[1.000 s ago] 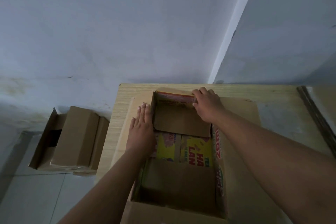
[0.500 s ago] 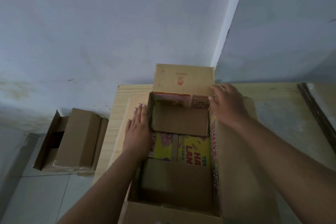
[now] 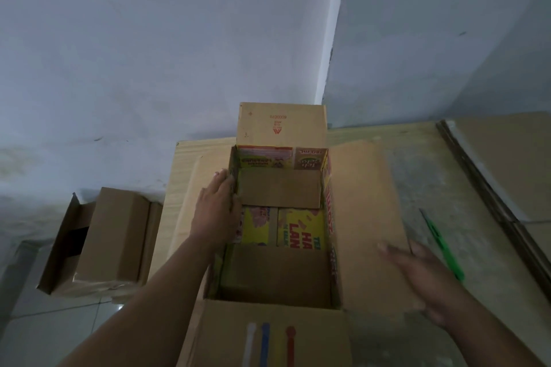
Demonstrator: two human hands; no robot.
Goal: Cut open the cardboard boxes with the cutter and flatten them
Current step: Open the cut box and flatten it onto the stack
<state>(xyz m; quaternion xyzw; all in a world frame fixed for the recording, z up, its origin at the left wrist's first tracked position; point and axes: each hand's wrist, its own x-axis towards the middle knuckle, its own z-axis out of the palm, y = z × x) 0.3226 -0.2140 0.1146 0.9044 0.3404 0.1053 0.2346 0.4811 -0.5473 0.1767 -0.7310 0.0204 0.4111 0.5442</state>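
The box [image 3: 280, 191] is stood open on the table [image 3: 432, 173], flaps spread. Its left side is touched by the left hand [image 3: 216, 205], fingers flat, nothing held. The right hand [image 3: 429, 280], blurred, is held open & empty over the right flap [image 3: 363, 202]. The green cutter [image 3: 441, 244] is laid just right of it, long way running far-to-near, so nearer that hand.

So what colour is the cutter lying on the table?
The cutter is bright green; head view shows it.
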